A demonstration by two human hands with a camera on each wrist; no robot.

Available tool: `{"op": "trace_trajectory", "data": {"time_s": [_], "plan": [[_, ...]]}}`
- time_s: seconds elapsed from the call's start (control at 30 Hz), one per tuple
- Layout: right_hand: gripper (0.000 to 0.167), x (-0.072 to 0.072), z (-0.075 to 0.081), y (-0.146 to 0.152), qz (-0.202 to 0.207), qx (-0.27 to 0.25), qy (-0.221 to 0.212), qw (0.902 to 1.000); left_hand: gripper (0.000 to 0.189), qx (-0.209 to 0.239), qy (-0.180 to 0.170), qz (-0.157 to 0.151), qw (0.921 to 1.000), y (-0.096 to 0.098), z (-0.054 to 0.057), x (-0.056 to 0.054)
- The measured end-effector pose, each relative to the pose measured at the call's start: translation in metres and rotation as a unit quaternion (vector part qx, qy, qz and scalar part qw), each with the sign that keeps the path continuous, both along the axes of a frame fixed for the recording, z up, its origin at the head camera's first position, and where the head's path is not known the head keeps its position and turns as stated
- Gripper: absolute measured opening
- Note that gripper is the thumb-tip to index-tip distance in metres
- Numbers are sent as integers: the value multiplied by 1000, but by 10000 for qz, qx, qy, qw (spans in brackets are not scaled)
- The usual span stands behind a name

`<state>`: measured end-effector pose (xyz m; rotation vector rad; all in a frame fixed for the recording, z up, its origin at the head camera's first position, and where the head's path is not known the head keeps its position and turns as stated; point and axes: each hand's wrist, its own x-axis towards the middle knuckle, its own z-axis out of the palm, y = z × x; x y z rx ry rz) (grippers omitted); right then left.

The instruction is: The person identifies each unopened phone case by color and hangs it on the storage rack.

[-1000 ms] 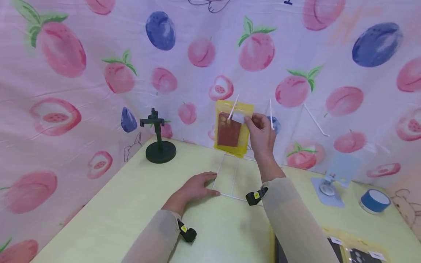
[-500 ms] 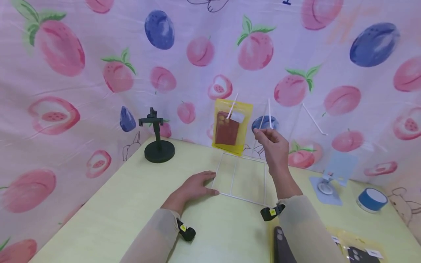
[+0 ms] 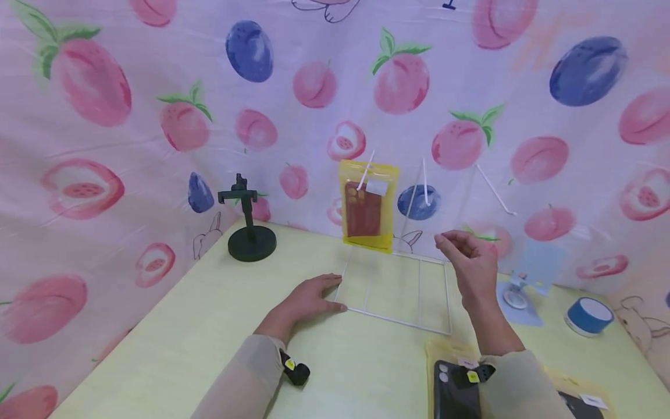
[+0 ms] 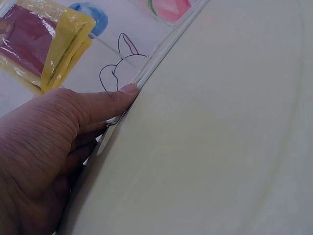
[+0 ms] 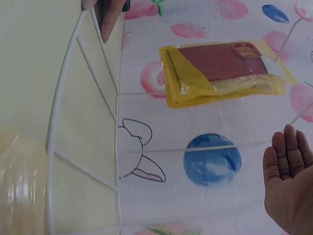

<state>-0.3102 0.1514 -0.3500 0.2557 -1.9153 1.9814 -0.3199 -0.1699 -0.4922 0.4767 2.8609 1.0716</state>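
My left hand [image 3: 310, 301] rests on the table against the left side of a white wire display rack [image 3: 394, 320]. Its thumb touches the front corner, and its straight fingers reach along the side bar. From the rack's left hook [image 3: 366, 170] hangs a yellow-edged clear pouch [image 3: 388, 212] with a dark red phone case [image 3: 363, 216] inside; more pouch edges show behind it in the right wrist view. My right hand [image 3: 473, 269] is raised over the rack's right side, away from the pouch and holding nothing. The right wrist view shows its palm [image 5: 293, 191] and loosely extended fingers.
Two more rack hooks, a middle hook [image 3: 426, 183] and a right hook [image 3: 495, 190], are bare. A black stand [image 3: 252, 243] is at back left. A pouched black phone case [image 3: 455, 390], a light blue stand [image 3: 518, 299] and a blue tape roll [image 3: 589, 317] lie to the right.
My right hand has let go of the pouch's label and drawn back right and down. The pouch stays hanging on the left hook. My left hand has kept its place.
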Motion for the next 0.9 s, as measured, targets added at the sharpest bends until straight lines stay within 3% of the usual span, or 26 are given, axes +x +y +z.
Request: {"op": "trace_trajectory", "data": {"time_s": [0.13,0.2,0.27,0.37,0.47,0.57,0.63,0.73,0.9], "plan": [[24,20,0,18,213,-194,75,9996,77,29,2,0,10000,-2,3,1],[26,32,-3,29,219,216,-112,9995,77,23,-9,14,10000,-3,3,0],[32,45,-8,44,333,949,-355,9943,77,10,-12,-3,10000,-3,2,0],[37,64,-23,67,524,2319,-849,9676,78,-1,-37,-36,10000,-2,1,0],[43,79,-46,89,837,3069,-1598,9345,79,6,-11,-53,10000,-1,0,0],[45,84,-73,106,1417,3196,-2353,9069,78,-24,-5,-50,10000,-1,2,0],[45,82,-90,114,1867,3151,-2607,8933,78,-45,30,-63,10000,-2,3,1],[43,77,-109,124,2277,3113,-2569,8862,78,-47,55,-102,9999,-4,4,1],[45,74,-120,127,2010,3502,-2376,8835,78,38,-3,-111,9999,-4,2,1]]}}
